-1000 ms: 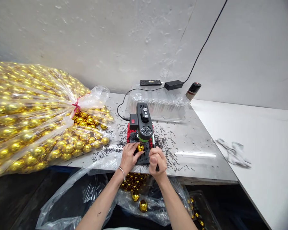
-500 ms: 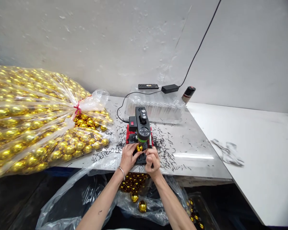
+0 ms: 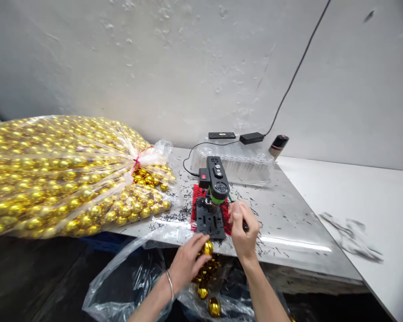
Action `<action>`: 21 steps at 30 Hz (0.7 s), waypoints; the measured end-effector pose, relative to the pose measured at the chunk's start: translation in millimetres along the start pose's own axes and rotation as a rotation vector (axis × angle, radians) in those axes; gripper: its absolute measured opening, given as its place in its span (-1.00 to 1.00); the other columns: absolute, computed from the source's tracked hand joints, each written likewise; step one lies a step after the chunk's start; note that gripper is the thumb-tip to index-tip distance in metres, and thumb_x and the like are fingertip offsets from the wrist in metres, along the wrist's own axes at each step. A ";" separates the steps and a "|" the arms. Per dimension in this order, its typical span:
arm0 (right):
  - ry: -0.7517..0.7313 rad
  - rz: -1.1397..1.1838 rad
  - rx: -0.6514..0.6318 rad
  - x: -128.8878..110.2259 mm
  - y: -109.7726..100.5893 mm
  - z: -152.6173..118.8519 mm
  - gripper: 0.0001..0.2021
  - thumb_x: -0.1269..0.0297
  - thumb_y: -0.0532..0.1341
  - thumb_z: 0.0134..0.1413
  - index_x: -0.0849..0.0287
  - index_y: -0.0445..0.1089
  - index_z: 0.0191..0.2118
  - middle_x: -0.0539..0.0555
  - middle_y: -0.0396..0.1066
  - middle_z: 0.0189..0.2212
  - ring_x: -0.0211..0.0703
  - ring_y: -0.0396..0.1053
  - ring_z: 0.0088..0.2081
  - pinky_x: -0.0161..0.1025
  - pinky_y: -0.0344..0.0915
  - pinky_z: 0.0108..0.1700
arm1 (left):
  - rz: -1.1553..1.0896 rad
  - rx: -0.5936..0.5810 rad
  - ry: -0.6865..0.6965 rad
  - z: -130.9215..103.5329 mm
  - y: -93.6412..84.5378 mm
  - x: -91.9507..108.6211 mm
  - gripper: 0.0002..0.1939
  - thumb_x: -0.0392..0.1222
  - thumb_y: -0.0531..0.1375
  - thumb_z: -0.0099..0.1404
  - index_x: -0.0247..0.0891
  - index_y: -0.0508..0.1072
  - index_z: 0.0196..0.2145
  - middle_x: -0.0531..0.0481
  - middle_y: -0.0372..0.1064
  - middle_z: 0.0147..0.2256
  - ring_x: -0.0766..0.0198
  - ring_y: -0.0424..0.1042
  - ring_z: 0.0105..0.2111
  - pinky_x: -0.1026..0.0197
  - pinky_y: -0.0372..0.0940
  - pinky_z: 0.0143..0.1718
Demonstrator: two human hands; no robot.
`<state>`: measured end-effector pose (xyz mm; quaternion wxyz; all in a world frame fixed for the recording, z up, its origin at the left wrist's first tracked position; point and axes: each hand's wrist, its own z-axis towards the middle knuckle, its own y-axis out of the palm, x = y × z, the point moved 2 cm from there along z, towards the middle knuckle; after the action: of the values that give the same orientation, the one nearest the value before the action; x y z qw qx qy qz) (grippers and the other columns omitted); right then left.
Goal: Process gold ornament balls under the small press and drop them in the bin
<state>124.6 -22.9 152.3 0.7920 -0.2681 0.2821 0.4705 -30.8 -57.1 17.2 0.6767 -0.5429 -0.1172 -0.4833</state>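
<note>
Pressure should be limited on the shiny gold ball [image 3: 207,247] pinched in half-curled fingers [image 3: 197,242] of the left hand [image 3: 185,263] at the front of the grey metal tabletop [image 3: 282,214], the black handle [image 3: 245,226] being enclosed by the right hand [image 3: 243,238].

Metal table [image 3: 278,213] bears red mat [image 3: 197,193], scattered black scraps [image 3: 177,213], clear plastic trays [image 3: 235,167] and bag [image 3: 70,176] of gold balls [image 3: 121,210].

The background is filled by a pale grey wall [image 3: 174,67], its surface roughened by bumps and chipped patches. A shiny grey tabletop [image 3: 278,210] is bordered on the right by a white surface [image 3: 389,210]. A bright streak of light [image 3: 298,244] is reflected near the tabletop's front edge. At lower left, a dark floor [image 3: 27,277] is seen.
</note>
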 end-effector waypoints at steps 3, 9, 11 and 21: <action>0.002 0.028 0.027 6.2 2.4 -7.4 -0.67 0.36 0.02 0.26 0.15 0.12 -0.57 -0.02 0.19 -0.53 -0.28 0.19 -0.45 -0.26 0.12 -0.37 | -0.027 -0.005 -0.045 -6.8 -8.1 -4.0 -0.48 -0.02 0.18 0.28 -0.13 0.27 0.17 -0.20 0.33 0.06 0.14 0.46 -0.10 0.08 0.37 -0.04; -0.022 0.040 0.054 7.4 5.5 -9.4 -0.68 0.37 0.04 0.24 0.15 0.12 -0.57 -0.03 0.17 -0.55 -0.26 0.18 -0.46 -0.24 0.12 -0.37 | 0.339 0.400 -0.320 83.1 -93.4 -63.3 -0.70 -0.26 -0.01 0.35 -0.26 0.45 -0.08 -0.23 0.36 -0.07 0.02 0.35 -0.02 -0.08 0.24 0.06; -0.030 0.037 0.058 8.1 5.7 -10.5 -0.69 0.38 0.04 0.24 0.15 0.13 -0.57 -0.02 0.18 -0.54 -0.26 0.19 -0.46 -0.24 0.11 -0.38 | 0.459 0.320 -0.548 114.7 -116.2 -87.8 -0.70 -0.32 0.01 0.30 -0.32 0.43 -0.07 -0.29 0.33 -0.08 -0.04 0.32 0.00 -0.07 0.21 0.05; -0.051 0.018 0.032 15.6 5.0 -17.7 -0.72 0.45 0.03 0.21 0.15 0.14 -0.55 -0.01 0.21 -0.51 -0.25 0.21 -0.44 -0.24 0.15 -0.38 | 0.267 0.258 -0.713 168.7 -114.8 -131.9 -0.77 -0.20 0.21 0.16 -0.38 0.46 -0.24 -0.46 0.26 -0.04 -0.21 0.30 0.01 -0.07 0.19 -0.02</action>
<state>122.8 -23.8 128.3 0.7988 -0.2411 0.2716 0.4796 -125.4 162.0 63.0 0.7131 -0.5974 -0.3329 -0.1540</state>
